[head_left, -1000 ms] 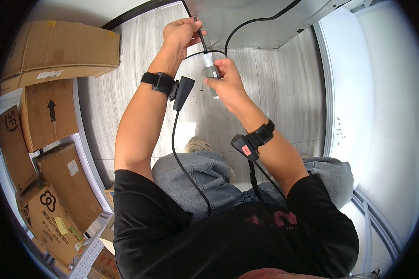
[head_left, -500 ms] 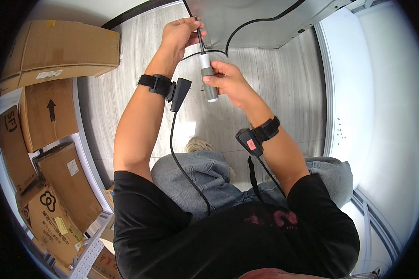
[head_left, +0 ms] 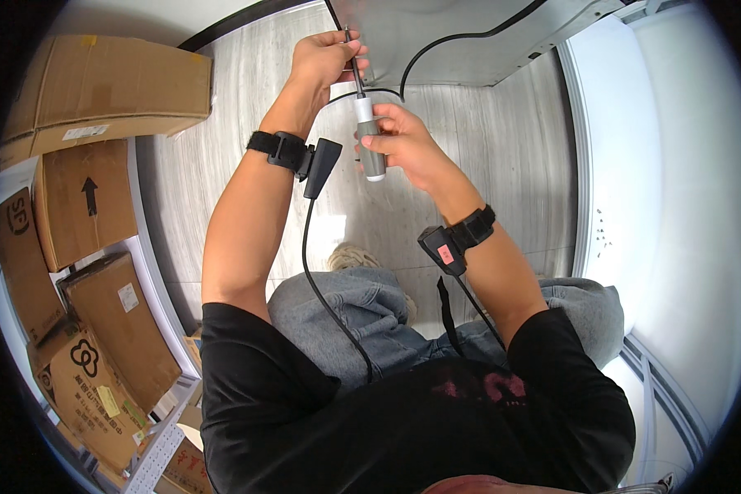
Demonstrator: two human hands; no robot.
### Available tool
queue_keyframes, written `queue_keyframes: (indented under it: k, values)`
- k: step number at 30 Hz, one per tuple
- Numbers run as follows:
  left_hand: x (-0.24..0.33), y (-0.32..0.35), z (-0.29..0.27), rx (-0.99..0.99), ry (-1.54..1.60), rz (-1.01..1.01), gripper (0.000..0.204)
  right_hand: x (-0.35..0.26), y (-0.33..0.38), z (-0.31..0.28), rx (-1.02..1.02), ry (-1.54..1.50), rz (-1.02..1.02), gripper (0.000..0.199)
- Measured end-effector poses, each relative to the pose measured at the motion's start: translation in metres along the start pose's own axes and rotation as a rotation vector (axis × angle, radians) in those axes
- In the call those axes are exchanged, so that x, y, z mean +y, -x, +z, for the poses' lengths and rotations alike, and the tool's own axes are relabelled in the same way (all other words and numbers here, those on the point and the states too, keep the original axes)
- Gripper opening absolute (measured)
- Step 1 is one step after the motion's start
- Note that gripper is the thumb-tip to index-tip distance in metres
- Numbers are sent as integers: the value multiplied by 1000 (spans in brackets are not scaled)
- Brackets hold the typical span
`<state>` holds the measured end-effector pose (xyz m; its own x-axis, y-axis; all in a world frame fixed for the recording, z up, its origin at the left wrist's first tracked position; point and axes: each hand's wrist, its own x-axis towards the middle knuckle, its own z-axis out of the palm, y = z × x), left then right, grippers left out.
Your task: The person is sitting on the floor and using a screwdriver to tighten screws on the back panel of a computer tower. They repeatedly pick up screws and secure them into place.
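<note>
A screwdriver (head_left: 372, 152) with a grey and white handle points away from me, its dark shaft toward the metal cabinet panel (head_left: 445, 62). My right hand (head_left: 407, 146) is closed round the handle, thumb on its near side. At the far end, my left hand (head_left: 323, 59) pinches the shaft close to the tip. Whether a screw sits at the tip is too small to make out. Black straps with small black devices and cables circle both my wrists.
Cardboard boxes (head_left: 123, 82) are stacked along the left on a white rack (head_left: 158, 457). A black cable (head_left: 445, 39) curves over the panel and down to the pale wood-look floor (head_left: 502, 165). A white glossy surface (head_left: 683, 165) rises on the right.
My left hand has shifted slightly to the right along with its forearm. The screwdriver and my right hand have barely moved.
</note>
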<state>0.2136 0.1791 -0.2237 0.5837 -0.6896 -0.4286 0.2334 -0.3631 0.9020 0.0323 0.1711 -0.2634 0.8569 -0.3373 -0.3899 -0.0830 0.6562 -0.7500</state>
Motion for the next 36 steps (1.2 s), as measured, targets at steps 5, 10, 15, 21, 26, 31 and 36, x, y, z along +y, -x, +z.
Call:
queue_keyframes:
  k: [5,10,15,21,26,31,36]
  values:
    - [5,5,4,2,-23,7,22,8,-6,1,56,234,-94,38]
    - [3,4,3,50,-56,21,19,5,-2,8,149,234,-74,39]
    - [2,1,2,46,-48,21,21,-5,1,3,118,-117,-32,41]
    - [1,2,3,4,-12,47,24,5,-4,-1,154,71,-158,44]
    - [2,7,1,-34,12,49,27,9,-7,0,182,149,-197,43]
    - [1,6,-1,-50,117,29,27,7,-3,3,199,54,-184,39]
    - [-4,2,3,22,219,26,23,6,0,1,212,72,-173,38]
